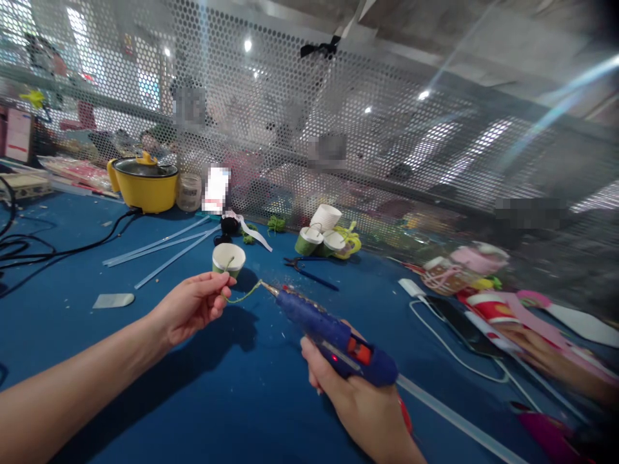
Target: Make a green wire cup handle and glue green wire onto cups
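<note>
My right hand grips a blue hot glue gun with an orange switch and a red light showing. A clear glue stick juts from its back end. The nozzle meets, or nearly meets, the far end of a thin green cord. Between the thumb and fingers of my left hand the cord's other part is pinched. Just beyond those fingertips is a small white paper cup with green around its side; whether the fingers touch it I cannot tell.
Glue sticks lie at left, near a yellow electric pot and its cable. Pliers and more small cups sit ahead. At right are a phone, cables and another person's hand. A perforated metal screen stands behind.
</note>
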{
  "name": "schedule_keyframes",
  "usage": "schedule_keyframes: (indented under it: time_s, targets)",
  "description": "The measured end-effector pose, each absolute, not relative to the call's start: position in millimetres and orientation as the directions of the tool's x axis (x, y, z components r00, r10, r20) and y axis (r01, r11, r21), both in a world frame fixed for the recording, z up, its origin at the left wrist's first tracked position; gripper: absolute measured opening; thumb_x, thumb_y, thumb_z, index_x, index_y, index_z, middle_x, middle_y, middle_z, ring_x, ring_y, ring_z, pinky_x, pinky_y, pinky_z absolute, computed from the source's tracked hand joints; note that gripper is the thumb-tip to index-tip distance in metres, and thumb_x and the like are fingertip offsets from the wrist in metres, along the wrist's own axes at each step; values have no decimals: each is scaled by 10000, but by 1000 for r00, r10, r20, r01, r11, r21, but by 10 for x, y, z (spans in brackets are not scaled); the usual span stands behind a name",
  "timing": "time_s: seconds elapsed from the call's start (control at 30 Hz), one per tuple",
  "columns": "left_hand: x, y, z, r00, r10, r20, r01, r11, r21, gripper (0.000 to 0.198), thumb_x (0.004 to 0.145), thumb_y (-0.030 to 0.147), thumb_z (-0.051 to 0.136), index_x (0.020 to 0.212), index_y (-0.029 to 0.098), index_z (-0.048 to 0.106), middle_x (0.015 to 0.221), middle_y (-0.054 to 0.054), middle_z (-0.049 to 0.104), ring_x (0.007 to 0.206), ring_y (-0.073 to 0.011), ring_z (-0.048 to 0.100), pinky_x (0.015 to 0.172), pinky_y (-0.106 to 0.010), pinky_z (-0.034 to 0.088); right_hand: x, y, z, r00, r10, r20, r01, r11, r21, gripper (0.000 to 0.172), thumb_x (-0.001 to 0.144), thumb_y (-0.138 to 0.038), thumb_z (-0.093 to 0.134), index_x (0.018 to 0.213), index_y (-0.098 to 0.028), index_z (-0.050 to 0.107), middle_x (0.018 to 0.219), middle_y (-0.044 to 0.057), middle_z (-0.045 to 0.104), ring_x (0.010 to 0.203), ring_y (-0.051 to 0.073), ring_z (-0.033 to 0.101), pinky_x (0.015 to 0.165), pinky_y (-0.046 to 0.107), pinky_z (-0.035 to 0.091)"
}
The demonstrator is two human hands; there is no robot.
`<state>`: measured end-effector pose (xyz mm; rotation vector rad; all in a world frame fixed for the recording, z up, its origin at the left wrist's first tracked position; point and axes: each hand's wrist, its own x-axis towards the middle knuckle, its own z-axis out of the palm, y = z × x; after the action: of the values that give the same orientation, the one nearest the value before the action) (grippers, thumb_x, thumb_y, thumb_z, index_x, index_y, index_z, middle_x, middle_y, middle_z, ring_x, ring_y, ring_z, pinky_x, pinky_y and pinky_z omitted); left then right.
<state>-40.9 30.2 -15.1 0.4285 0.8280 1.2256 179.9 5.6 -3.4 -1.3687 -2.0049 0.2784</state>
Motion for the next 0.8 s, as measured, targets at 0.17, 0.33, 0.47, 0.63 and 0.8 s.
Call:
schedule_keyframes:
  time_s: [0.17, 0.33, 0.47, 0.63, 0.8]
  targets:
    - [-411, 305, -153, 111, 939, -326, -651, 317, 690, 194, 821, 87, 437, 702, 81, 589, 523, 2, 539, 343, -10, 464, 338, -81, 396, 1773, 49, 13, -203, 904, 376, 739, 393, -547, 294, 785, -460, 468, 705, -208, 598, 497, -13, 575, 476, 152, 561, 676, 303, 484]
    - [-419, 311, -168, 103, 938, -330, -654, 314, 688, 181, 817, 84, 444, 722, 76, 598, 526, 0, 544, 351, -12, 471, 345, -82, 413, 1781, 43, 13, -255, 883, 395, 717, 446, -535, 255, 773, -436, 490, 729, -212, 603, 619, 9, 626, 586, 172, 604, 719, 312, 486]
    - [-421, 312, -171, 104, 942, -320, -657, 307, 689, 181, 819, 91, 445, 728, 71, 600, 524, 0, 541, 348, -13, 467, 340, -82, 406, 1783, 48, -3, -238, 866, 440, 722, 461, -516, 262, 761, -445, 494, 786, -213, 613, 696, 28, 643, 722, 205, 620, 717, 311, 493]
    - [-414, 307, -163, 101, 941, -322, -655, 307, 690, 196, 820, 81, 433, 704, 74, 591, 521, -1, 540, 343, -13, 461, 333, -85, 394, 1821, 55, -53, -226, 880, 418, 734, 436, -521, 302, 766, -456, 488, 630, -207, 592, 512, 2, 579, 565, 172, 597, 704, 300, 485]
    - [-413, 310, -177, 116, 945, -306, -658, 304, 689, 200, 819, 87, 434, 679, 86, 578, 518, -2, 541, 344, -20, 459, 331, -94, 393, 1847, 68, -114, -175, 884, 434, 737, 410, -538, 330, 742, -493, 500, 581, -211, 559, 482, 0, 551, 544, 173, 583, 624, 283, 486]
